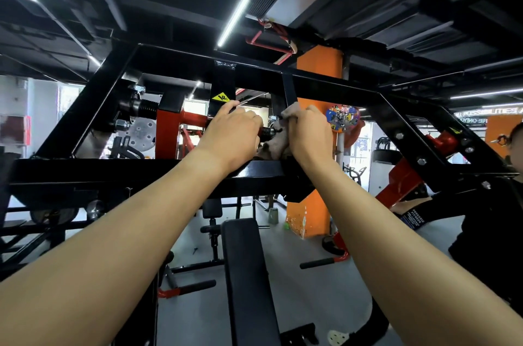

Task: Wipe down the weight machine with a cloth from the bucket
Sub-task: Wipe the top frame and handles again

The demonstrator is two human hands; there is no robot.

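Two bare arms stretched up and over the lower black beam of the weight machine (113,173), both hands inside its open frame. To one side, left hand (235,130) back to the camera, fingers curled down over the red crossbar (195,119), thumb lifted beside the black upright, just under the yellow warning sticker (220,97). Grip itself mostly hidden behind the knuckles. Just beside it, right hand (310,133) wrapped tight round a bunched tan cloth (276,144), pressing it against the black threaded collar (267,132) and the bolt heads where crossbar meets upright. Cloth spilling out of the fist above and below, lower end down at the beam. Hands near each other, not touching, collar between them.

Behind the frame, orange pillar (318,62), with a round many-coloured disc (342,116) at its right edge. Below the arms, long black pad (246,275) over grey floor, running away from the camera. At far right, part of another person in dark clothing (495,232), close to the machine's slanted right strut. Overhead, dark ceiling with a bright strip light (233,20) and red pipes near the pillar's top. At left, steel bolts and a second threaded collar (147,108) by the frame's slanted left strut.
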